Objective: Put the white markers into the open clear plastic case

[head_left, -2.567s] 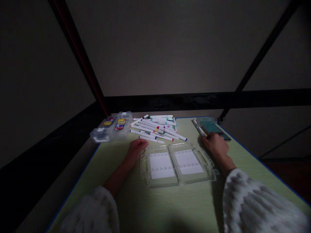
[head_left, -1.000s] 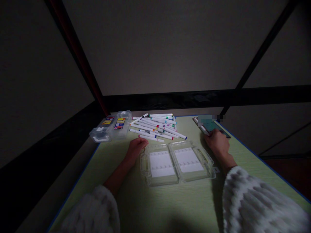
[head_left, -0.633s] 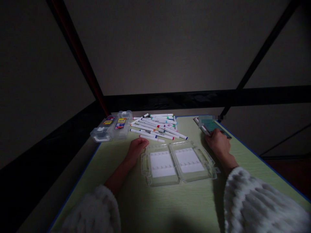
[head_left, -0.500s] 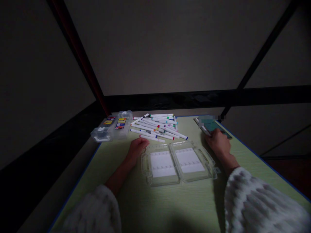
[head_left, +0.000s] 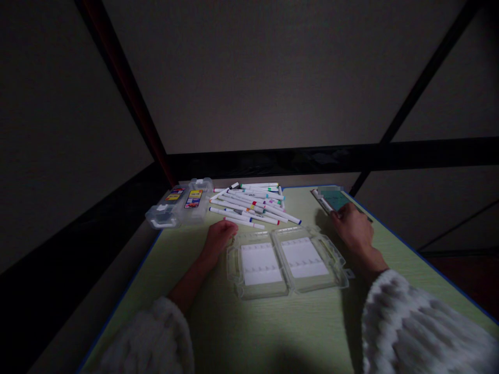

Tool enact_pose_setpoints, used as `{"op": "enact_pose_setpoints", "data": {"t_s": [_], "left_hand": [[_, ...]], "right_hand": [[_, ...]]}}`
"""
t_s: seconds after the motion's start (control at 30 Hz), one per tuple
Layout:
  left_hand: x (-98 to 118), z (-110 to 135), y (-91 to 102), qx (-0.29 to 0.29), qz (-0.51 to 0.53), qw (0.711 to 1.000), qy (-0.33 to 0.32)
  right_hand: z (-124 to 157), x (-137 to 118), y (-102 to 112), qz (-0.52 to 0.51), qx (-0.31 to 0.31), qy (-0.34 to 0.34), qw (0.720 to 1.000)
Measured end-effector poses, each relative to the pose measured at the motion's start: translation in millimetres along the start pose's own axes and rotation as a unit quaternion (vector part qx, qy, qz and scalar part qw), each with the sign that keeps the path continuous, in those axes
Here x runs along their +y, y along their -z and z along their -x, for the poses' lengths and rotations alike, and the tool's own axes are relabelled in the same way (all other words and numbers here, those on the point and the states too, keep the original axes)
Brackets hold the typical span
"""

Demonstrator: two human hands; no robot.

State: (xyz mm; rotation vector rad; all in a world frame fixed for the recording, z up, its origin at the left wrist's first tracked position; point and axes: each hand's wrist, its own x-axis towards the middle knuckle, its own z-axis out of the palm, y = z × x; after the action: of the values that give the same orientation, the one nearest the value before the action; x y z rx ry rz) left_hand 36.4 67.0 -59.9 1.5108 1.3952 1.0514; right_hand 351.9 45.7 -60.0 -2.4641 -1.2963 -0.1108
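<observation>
My left hand (head_left: 219,239) rests on the table beside the near end of a pile of white markers (head_left: 249,201). Its fingers are curled together, and I see nothing in them. My right hand (head_left: 354,228) lies over the near part of a flat device with a green screen (head_left: 334,197), its fingers closed and their tips mostly hidden. Along the device's left side runs a thin white strip, perhaps a pen, that ends at my thumb. Between my hands an open clear plastic case (head_left: 287,283) lies flat, with white ridged inserts (head_left: 262,263) in both halves.
A closed clear case (head_left: 177,210) with colourful labels stands at the back left, its handle towards me. The pale green table (head_left: 249,332) has blue edges. A dark wall panel (head_left: 268,78) rises right behind it.
My right hand has shifted slightly back towards me and to the right, uncovering a little more of the green screen. My left hand has drawn back very slightly. The markers and cases have stayed put.
</observation>
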Motion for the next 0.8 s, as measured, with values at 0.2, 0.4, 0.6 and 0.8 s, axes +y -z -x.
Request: {"op": "enact_pose_setpoints", "data": {"t_s": [0.2, 0.4, 0.6, 0.8], "left_hand": [[-4.2, -5.4, 2.5, 0.055, -0.063, 0.995, -0.046], [-7.4, -5.5, 4.6, 0.087, -0.127, 0.982, -0.107], [-5.7, -5.9, 5.7, 0.074, -0.173, 0.97, -0.151], [-11.8, -9.2, 3.4, 0.044, -0.244, 0.947, -0.204]], "right_hand": [[19.5, -19.5, 24.2, -0.051, 0.087, 0.1, 0.99], [44.8, -36.4, 38.1, -0.104, 0.094, 0.221, 0.965], [52.8, -40.7, 38.4, -0.112, 0.069, 0.26, 0.957], [62.3, -45.8, 35.5, -0.098, 0.027, 0.322, 0.941]]}}
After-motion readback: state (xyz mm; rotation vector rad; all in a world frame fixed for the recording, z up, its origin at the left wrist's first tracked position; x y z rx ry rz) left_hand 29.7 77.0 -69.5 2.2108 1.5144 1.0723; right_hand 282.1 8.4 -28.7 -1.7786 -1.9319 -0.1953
